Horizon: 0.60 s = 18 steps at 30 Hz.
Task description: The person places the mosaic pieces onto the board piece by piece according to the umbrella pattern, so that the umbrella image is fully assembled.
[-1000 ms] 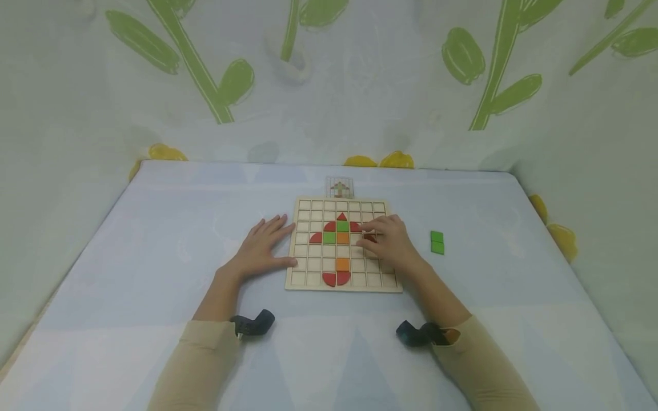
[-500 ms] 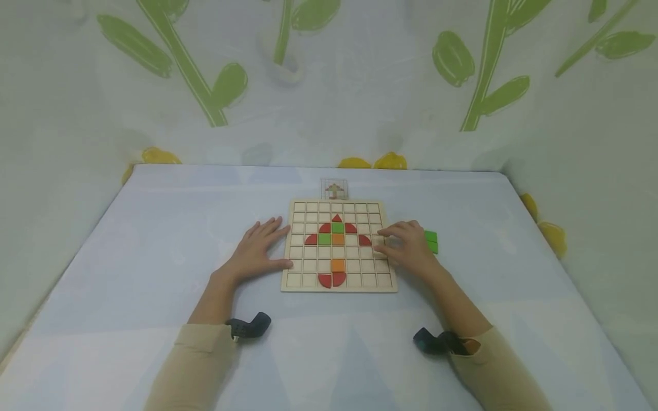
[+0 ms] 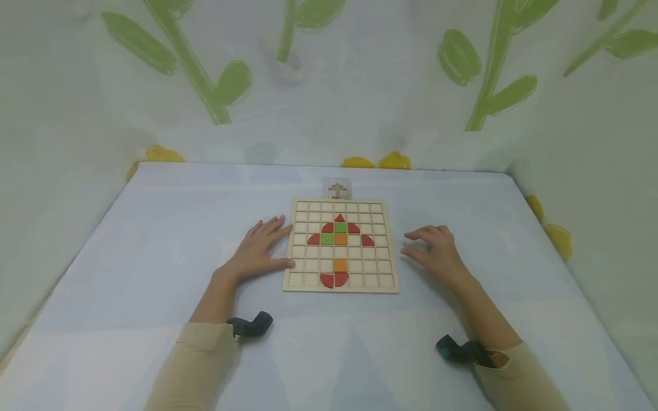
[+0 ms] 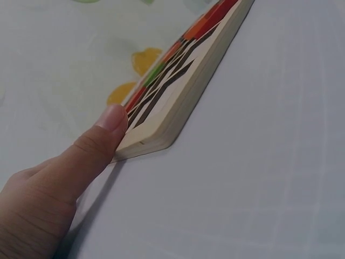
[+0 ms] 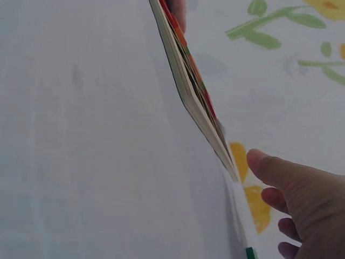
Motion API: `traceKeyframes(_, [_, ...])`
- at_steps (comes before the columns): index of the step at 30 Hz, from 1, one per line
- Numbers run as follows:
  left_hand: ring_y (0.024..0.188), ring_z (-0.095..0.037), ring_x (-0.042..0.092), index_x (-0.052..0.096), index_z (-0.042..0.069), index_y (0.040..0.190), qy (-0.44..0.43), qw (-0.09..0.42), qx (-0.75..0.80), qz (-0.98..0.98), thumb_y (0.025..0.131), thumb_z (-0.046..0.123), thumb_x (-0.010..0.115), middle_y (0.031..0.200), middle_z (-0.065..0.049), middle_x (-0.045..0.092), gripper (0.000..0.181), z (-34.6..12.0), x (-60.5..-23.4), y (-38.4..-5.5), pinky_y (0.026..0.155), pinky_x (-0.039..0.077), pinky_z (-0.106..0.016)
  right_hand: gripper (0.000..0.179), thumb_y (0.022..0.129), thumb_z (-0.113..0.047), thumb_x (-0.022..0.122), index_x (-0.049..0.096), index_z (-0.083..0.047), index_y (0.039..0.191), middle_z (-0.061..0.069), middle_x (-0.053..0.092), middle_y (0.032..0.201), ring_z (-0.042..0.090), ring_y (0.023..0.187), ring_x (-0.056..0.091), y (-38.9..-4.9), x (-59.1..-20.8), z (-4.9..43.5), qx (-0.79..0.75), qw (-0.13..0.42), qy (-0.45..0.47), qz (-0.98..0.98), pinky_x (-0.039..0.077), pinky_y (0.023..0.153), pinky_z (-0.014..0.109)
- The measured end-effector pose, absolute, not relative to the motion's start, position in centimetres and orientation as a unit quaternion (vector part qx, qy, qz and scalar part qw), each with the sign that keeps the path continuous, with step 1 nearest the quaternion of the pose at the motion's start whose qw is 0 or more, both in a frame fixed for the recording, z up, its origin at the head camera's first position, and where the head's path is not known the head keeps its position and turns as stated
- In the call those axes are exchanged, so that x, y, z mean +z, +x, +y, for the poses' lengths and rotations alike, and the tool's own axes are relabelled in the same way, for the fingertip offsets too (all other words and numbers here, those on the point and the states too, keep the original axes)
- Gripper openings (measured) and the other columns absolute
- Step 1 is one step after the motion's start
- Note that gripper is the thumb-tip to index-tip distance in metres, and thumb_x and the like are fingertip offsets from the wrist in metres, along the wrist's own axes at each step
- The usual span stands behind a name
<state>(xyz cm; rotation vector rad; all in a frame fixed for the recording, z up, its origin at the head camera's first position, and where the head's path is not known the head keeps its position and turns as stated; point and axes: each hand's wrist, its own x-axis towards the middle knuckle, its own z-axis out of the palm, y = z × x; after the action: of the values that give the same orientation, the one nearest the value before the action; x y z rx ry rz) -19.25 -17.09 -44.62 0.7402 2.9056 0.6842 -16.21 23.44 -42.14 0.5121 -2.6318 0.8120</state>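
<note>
A square wooden grid board (image 3: 312, 252) lies on the table with coloured pieces in its cells. They include a red triangle (image 3: 340, 218), several red quarter-circles (image 3: 367, 241), green squares (image 3: 327, 238) and orange squares (image 3: 340, 265). Spread beside the board, my left hand (image 3: 257, 249) touches its left edge; in the left wrist view the thumb (image 4: 91, 143) rests at the corner. To the board's right hovers my right hand (image 3: 439, 251), thumb and index finger apart with nothing between them. A green piece (image 5: 250, 252) shows below that hand in the right wrist view; the head view hides it.
A small pattern card (image 3: 337, 188) lies against the board's far edge. The pale tabletop (image 3: 205, 194) ends at a cloth backdrop (image 3: 354, 91) printed with green stems and yellow flowers. Dark wrist cameras (image 3: 252, 325) sit at both cuffs.
My right hand has moved off the board to the right, uncovering the red quarter-circle at the right side. It now hides the two green squares on the table. My left hand stays put.
</note>
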Motion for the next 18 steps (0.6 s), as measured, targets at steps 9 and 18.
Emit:
traceKeyframes(9, [0.146, -0.024, 0.014, 0.035, 0.018, 0.147, 0.243, 0.040, 0.224, 0.943, 0.077, 0.062, 0.065, 0.157, -0.006, 0.022, 0.088, -16.7, -44.4, -19.2, 0.119, 0.005, -0.044, 0.032, 0.072, -0.010, 0.081, 0.070, -0.001, 0.100, 0.019, 0.066, 0.099, 0.034, 0.096, 0.048, -15.3, -42.1, 26.0, 0.254, 0.155, 0.132, -0.946, 0.035, 0.080, 0.047])
traceKeyframes(18, [0.146, -0.024, 0.013, 0.034, 0.018, 0.148, 0.235, 0.038, 0.226, 0.944, 0.077, 0.062, 0.064, 0.157, -0.005, 0.021, 0.089, -16.9, -44.3, -19.0, 0.119, 0.005, -0.044, 0.031, 0.072, -0.011, 0.080, 0.068, -0.001, 0.099, 0.021, 0.063, 0.101, 0.034, 0.095, 0.046, -15.3, -42.3, 27.6, 0.255, 0.136, 0.093, -0.953, 0.034, 0.078, 0.042])
